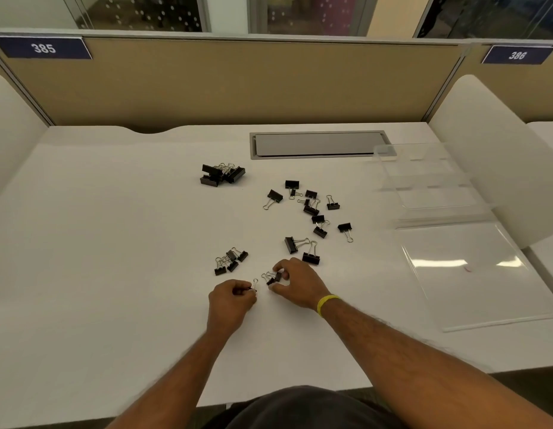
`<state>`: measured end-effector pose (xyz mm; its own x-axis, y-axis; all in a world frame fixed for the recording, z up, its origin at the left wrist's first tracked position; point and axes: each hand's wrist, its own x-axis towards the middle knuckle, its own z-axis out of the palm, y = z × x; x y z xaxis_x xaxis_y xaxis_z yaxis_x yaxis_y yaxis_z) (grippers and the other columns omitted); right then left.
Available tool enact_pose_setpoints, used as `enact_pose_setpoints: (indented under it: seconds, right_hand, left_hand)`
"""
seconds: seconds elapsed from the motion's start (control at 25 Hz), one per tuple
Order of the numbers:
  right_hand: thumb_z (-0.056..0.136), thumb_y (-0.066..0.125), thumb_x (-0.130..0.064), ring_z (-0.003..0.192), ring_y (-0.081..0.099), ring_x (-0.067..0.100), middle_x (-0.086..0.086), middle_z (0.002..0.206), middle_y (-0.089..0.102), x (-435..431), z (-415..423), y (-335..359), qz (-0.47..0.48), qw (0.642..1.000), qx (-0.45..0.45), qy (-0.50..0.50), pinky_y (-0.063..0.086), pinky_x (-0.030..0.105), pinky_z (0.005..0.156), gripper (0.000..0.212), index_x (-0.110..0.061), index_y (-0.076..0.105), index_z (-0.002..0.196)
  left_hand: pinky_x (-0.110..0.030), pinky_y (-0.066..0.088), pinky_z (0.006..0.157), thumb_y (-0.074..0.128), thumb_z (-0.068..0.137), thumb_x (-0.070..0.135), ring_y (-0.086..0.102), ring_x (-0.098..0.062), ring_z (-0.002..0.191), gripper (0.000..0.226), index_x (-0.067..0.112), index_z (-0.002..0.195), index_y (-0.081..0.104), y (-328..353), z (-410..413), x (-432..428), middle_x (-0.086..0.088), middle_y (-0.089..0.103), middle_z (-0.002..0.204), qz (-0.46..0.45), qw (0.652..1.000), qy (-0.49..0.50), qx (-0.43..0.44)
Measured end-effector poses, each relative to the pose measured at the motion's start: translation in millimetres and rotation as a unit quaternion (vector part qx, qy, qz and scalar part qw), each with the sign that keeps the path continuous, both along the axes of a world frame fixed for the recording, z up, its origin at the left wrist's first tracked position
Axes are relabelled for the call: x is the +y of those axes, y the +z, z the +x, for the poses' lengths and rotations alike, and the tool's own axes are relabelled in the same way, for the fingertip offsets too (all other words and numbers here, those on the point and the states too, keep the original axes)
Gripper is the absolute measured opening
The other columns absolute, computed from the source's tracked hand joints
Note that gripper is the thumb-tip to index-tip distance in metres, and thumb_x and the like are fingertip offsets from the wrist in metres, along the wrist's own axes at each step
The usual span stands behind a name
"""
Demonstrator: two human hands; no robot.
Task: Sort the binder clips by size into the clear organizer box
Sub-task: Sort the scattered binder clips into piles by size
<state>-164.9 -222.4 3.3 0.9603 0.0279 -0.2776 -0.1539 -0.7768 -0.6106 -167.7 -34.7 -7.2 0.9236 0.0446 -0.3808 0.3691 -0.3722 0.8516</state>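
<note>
Fingertips (pixel 241 288) of the left hand (pixel 230 300) are curled tight and pinch a small black binder clip with a silver wire handle (pixel 254 285). Its loop pokes out on the far side of the knuckles. Just right of it, the right hand (pixel 296 284) arches over a little clump of small black clips (pixel 272 277), with forefinger and thumb bent round them on the far and near sides. Whether the clump is lifted off the white desk top (pixel 114 243) I cannot tell. A yellow wristband (pixel 327 304) circles the right wrist.

Left of the hands and a little farther off lies a cluster of small black clips (pixel 231 255), touching one another. Just beyond the right hand sit two larger black clips (pixel 311 257), close beside each other. Farther off and to the right, a loose scatter of medium black clips (pixel 311 209) spreads over the desk, some touching and some apart. At the far centre, a tight pile of big black clips (pixel 238 174) is heaped together.

The clear plastic organizer box (pixel 423 181) stands at the far right of the desk, well apart from both hands, with its dividers faintly visible. Its flat clear lid (pixel 473 274) lies open toward the near side. A grey rectangular hatch (pixel 318 144) is set into the desk beyond the scatter, and its right end meets the box's far corner. A tan partition panel (pixel 238 82) closes the far edge and carries dark blue number plates (pixel 43 48) reading 385 and 386.
</note>
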Motion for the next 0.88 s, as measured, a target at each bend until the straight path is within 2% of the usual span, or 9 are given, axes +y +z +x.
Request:
enact_pose_setpoints:
  seconds: [0.12, 0.28, 0.44, 0.56, 0.72, 0.88]
  right_hand:
    - [0.081, 0.069, -0.04, 0.101, 0.053, 0.016, -0.001, 0.105, 0.054, 5, -1, -1, -0.032, 0.999, -0.001, 0.041, 0.042, 0.026, 0.082, 0.042, -0.024, 0.058, 0.118]
    - [0.081, 0.069, -0.035, 0.104, 0.054, 0.019, 0.002, 0.109, 0.057, 5, -5, -5, -0.032, 0.998, -0.007, 0.057, 0.048, 0.034, 0.088, 0.042, -0.022, 0.057, 0.119]
    - [0.082, 0.069, -0.03, 0.092, 0.051, 0.013, -0.001, 0.1, 0.057, -1, -8, -2, -0.007, 0.999, -0.005, 0.051, 0.045, 0.029, 0.082, 0.042, -0.02, 0.056, 0.12]
    - [0.085, 0.064, -0.027, 0.082, 0.048, 0.01, -0.008, 0.088, 0.051, -8, -13, -1, 0.015, 0.999, -0.038, 0.016, 0.039, 0.024, 0.073, 0.031, -0.02, 0.058, 0.115]
    - [0.085, 0.06, -0.024, 0.098, 0.049, 0.017, -0.002, 0.1, 0.052, -29, -13, 0, -0.062, 0.987, -0.127, -0.077, 0.045, 0.029, 0.079, 0.029, -0.016, 0.06, 0.112]
    - [0.083, 0.062, -0.034, 0.102, 0.045, 0.023, 0.005, 0.11, 0.044, -51, -7, 0, -0.138, 0.98, -0.083, -0.112, 0.048, 0.038, 0.085, 0.045, -0.021, 0.055, 0.126]
  left_hand:
    - [-0.039, 0.061, 0.069, 0.078, 0.076, 0.015, 0.07, -0.018, 0.061, 0.009, 0.017, 0.08, 0.07, -2, -1, -6, -0.003, 0.072, 0.067, 0.014, 1.0, -0.012, -0.012]
    - [-0.025, 0.055, 0.068, 0.08, 0.077, 0.021, 0.066, -0.006, 0.065, 0.01, 0.022, 0.082, 0.071, -2, -4, -10, 0.006, 0.07, 0.072, 0.072, 0.993, -0.073, -0.057]
    - [-0.02, 0.052, 0.066, 0.082, 0.075, 0.026, 0.062, -0.006, 0.063, 0.022, 0.026, 0.092, 0.067, -3, -5, -10, 0.006, 0.066, 0.077, 0.096, 0.986, -0.11, -0.083]
    - [-0.023, 0.053, 0.065, 0.079, 0.077, 0.03, 0.061, -0.008, 0.064, 0.022, 0.026, 0.095, 0.066, -5, -3, -10, 0.006, 0.065, 0.079, 0.107, 0.984, -0.103, -0.095]
    - [-0.023, 0.052, 0.064, 0.072, 0.084, 0.029, 0.063, -0.001, 0.064, 0.015, 0.025, 0.098, 0.068, -4, -1, -15, 0.008, 0.068, 0.077, 0.113, 0.985, -0.089, -0.101]
    - [-0.028, 0.055, 0.066, 0.068, 0.086, 0.027, 0.064, -0.006, 0.065, 0.017, 0.026, 0.103, 0.066, 1, 9, -23, 0.011, 0.067, 0.078, 0.124, 0.977, -0.117, -0.127]
